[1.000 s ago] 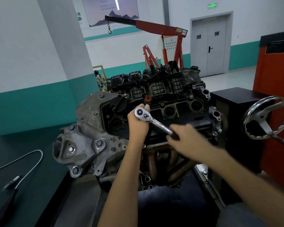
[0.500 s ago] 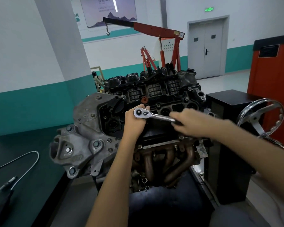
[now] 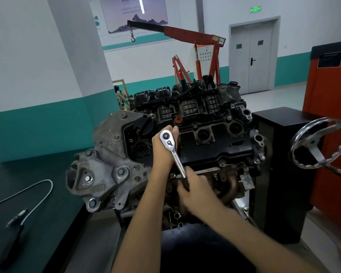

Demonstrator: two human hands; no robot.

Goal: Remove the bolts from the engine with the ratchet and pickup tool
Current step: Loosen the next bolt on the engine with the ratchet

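**Engine: ratchet on the valve cover, both hands on the tool**

Engine [image 3: 215, 152] sits on a stand, centre of view, grey timing-cover end to the left, exhaust manifold [image 3: 232, 184] on the near face.

Ratchet [image 3: 174, 154]: head is over the top of the engine, left of the middle, just in front of a small red-orange cap [image 3: 177, 120]. Handle slopes down and toward the camera, ending over the near edge by the manifold.

Left hand [image 3: 161, 152]: directly under the ratchet head, fingers curled around whatever hangs below it, thumb tip up beside the head. Socket and bolt are hidden by this hand, so I cannot tell if the socket is seated.

Right hand [image 3: 193, 186]: clenched round the black grip at the ratchet's near end. Motion-blurred, finger detail is not readable.

Pickup tool [image 3: 12, 243]: on the dark bench to the left of the engine, well apart from both hands. Its flexible shaft lies in a loop, black handle nearest the camera. Nobody is touching it.

Around the engine:
- chrome handwheel [image 3: 311, 143] to the right
- black cabinet [image 3: 280, 154] just right of the engine, behind that wheel
- orange cabinet [image 3: 327, 115] further right
- red engine crane [image 3: 185, 33] behind, hook hanging off its boom
- grey double door [image 3: 252, 56] behind and right
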